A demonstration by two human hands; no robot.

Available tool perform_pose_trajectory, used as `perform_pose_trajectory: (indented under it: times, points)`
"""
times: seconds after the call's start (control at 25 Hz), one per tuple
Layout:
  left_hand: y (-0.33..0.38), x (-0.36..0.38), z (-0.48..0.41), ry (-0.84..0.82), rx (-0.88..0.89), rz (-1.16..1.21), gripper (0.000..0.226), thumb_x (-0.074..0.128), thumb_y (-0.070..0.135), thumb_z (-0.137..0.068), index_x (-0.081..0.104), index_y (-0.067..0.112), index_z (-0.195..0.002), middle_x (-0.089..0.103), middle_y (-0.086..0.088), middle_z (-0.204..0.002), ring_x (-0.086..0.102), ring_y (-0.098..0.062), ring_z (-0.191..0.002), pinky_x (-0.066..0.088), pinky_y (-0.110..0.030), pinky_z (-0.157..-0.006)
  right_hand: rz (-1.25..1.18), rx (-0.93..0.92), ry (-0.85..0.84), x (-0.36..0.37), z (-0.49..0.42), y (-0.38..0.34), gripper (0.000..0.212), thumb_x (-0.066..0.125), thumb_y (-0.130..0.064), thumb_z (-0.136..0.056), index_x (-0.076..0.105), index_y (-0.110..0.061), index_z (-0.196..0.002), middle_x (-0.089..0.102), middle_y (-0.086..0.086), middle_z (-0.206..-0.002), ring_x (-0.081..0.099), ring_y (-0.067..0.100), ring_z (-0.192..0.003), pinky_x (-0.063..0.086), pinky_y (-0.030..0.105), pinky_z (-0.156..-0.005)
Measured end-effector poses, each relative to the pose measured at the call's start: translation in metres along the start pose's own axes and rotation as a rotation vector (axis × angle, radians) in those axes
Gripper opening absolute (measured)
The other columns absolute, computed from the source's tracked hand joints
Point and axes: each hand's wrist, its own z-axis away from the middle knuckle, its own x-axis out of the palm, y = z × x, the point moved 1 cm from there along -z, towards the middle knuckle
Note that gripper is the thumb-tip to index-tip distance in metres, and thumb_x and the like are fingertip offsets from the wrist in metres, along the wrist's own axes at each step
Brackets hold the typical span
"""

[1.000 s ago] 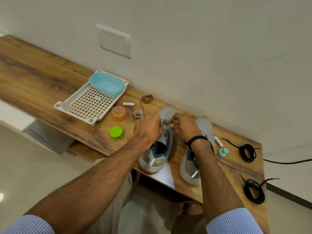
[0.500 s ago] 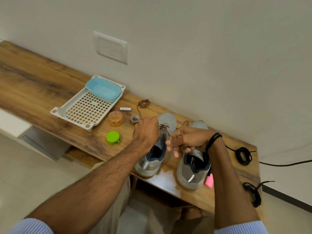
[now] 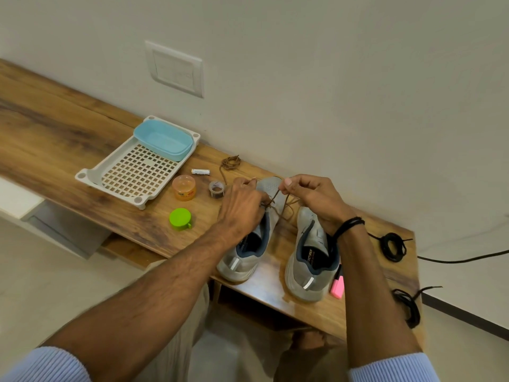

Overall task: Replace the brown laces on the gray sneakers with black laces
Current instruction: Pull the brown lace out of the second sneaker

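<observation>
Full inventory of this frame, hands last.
gray sneakers: 2, gray, desk front
threaded brown lace: 1, brown, in one sneaker
loose brown lace: 1, brown, near wall
black laces: 2, black, desk's right end
tray: 1, white, desk left
tub: 1, blue, in tray
battery: 1, white, beside tray
jar: 1, orange, beside tray
small roll: 1, clear, beside jar
lid: 1, green, desk front
highlighter: 1, pink, right of sneakers
cable: 1, black, right of desk
switch plate: 1, white, wall
desk: 1, wood, against wall
left hand: 1, holding threaded brown lace
right hand: 1, pinching threaded brown lace; black wristband
</observation>
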Motion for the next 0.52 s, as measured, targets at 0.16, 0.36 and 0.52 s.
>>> perform_pose_trajectory:
  times: [0.16,0.36,0.52]
  points:
    - [-0.001,0.003,0.000,0.074,-0.041,0.117,0.021,0.057,0.031,-0.094,0.072,0.019,-0.101,0.068,-0.002,-0.110,0.044,-0.025,-0.116,0.040,-0.038,-0.091,0.026,0.034,0.176,-0.008,-0.007,0.009,0.023,0.066,-0.029,-0.093,0.075,-0.011,-0.082,0.070,0.001,-0.074,0.065,0.013,-0.066,0.055,0.027,-0.069]
    - [0.000,0.002,-0.007,0.076,-0.236,0.607,0.025,0.044,0.036,-0.092,0.058,0.020,-0.078,0.062,0.004,-0.081,0.055,-0.018,-0.084,0.046,-0.047,-0.088,0.449,0.174,0.433,-0.016,-0.015,0.023,0.025,0.064,-0.031,-0.091,0.076,-0.011,-0.082,0.074,0.000,-0.088,0.062,0.014,-0.077,0.049,0.027,-0.072]
    - [0.001,-0.017,-0.011,0.270,-0.568,1.260,0.028,0.041,0.021,-0.097,0.060,0.002,-0.103,0.067,-0.003,-0.089,0.060,-0.011,-0.080,0.050,-0.034,-0.072,0.456,0.165,0.453,-0.015,-0.015,0.020,0.024,0.066,-0.030,-0.089,0.075,-0.010,-0.079,0.072,0.000,-0.081,0.066,0.018,-0.084,0.053,0.029,-0.077]
